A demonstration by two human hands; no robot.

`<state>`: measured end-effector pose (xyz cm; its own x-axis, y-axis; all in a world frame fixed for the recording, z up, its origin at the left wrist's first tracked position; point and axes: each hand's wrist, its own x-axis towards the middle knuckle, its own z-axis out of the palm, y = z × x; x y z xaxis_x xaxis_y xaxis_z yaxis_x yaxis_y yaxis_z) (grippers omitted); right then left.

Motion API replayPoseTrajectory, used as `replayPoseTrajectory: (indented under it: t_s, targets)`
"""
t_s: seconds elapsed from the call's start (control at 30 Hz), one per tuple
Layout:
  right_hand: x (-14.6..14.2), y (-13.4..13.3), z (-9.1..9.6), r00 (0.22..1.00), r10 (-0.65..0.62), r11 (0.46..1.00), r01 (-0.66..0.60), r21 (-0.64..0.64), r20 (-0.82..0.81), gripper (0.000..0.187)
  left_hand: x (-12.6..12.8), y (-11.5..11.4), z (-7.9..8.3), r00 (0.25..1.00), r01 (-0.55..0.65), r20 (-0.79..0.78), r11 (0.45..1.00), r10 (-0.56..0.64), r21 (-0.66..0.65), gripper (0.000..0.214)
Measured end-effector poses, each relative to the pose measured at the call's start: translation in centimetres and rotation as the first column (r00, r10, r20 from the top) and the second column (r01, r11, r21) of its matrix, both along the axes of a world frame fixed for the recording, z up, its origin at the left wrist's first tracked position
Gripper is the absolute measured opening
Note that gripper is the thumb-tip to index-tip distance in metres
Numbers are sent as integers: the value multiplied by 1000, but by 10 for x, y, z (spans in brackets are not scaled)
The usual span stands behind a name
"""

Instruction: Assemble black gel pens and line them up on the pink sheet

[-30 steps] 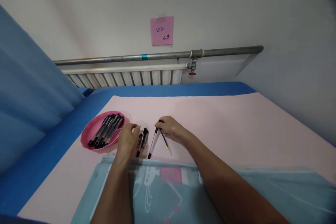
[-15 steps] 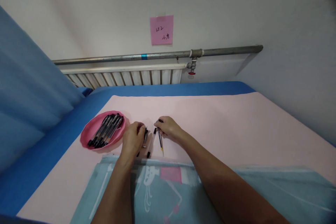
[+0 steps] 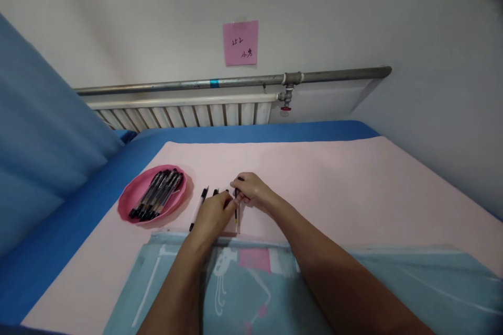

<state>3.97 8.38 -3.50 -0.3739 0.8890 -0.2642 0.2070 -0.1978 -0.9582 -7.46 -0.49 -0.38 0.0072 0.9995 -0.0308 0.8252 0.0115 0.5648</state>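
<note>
My right hand (image 3: 251,188) is closed in a pinch on a pen refill (image 3: 236,214), dark along its length with a yellow band near the lower end. It hangs downward just above the pink surface. My left hand (image 3: 214,214) reaches in beside it, fingertips pressed together close to the right fingers; whatever they pinch is hidden. Left of that hand lies a clear-barrelled pen part with black ends (image 3: 199,208). Behind its knuckles a small black pen part (image 3: 216,192) shows, mostly covered.
A pink scalloped dish (image 3: 126,201) full of black-capped pens (image 3: 157,193) stands at the left. A light blue printed cloth (image 3: 236,293) lies along the near side. The pink sheet (image 3: 334,193) covers a blue surface; a radiator (image 3: 188,115) and pipe run behind, a blue curtain (image 3: 43,131) at left.
My left hand has moved right, from the loose pen parts to the refill beside my right hand. A pen part now shows to its left. The right hand has hardly moved.
</note>
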Motion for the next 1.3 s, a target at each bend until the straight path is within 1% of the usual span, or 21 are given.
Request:
replayPoseTrajectory:
  t_s: [0.1,0.23,0.43,0.5,0.63,0.7,0.77,0.9,0.97,1.13,1.3]
  targets:
    - [0,-2,0,1000,12,1000,-12,-1,10,13,0,0,-2,999,26,-23,999,-27,-43,27]
    - [-1,-5,3,999,19,1000,-19,5,43,15,2,1,-2,992,21,-121,996,-31,-87,25]
    - [2,-1,9,988,-56,996,46,74,142,11,4,4,-5,978,-31,-209,991,3,-128,28]
    - [3,-2,9,981,-34,996,17,88,192,12,4,5,-6,973,-44,-232,989,10,-142,28]
    - [0,-8,9,956,73,990,-104,95,286,13,3,4,-6,965,-67,-261,984,22,-163,27]
    - [-2,-12,10,941,114,984,-151,96,320,12,0,4,-4,963,-78,-268,985,33,-157,29]
    - [-3,-14,12,929,138,980,-179,91,342,11,-6,4,0,961,-108,-268,985,69,-132,33]
    - [-4,-17,18,920,163,974,-208,92,356,10,-23,5,6,943,-249,-239,967,230,-52,35]
    - [-4,-18,19,910,182,964,-241,117,373,10,-30,6,7,933,-285,-236,959,273,-17,33]
    - [-5,-21,20,884,226,928,-323,185,410,8,-35,7,6,934,-285,-221,958,281,13,33]
    - [-6,-20,20,905,242,929,-320,187,349,7,-33,7,6,941,-274,-203,962,269,7,32]
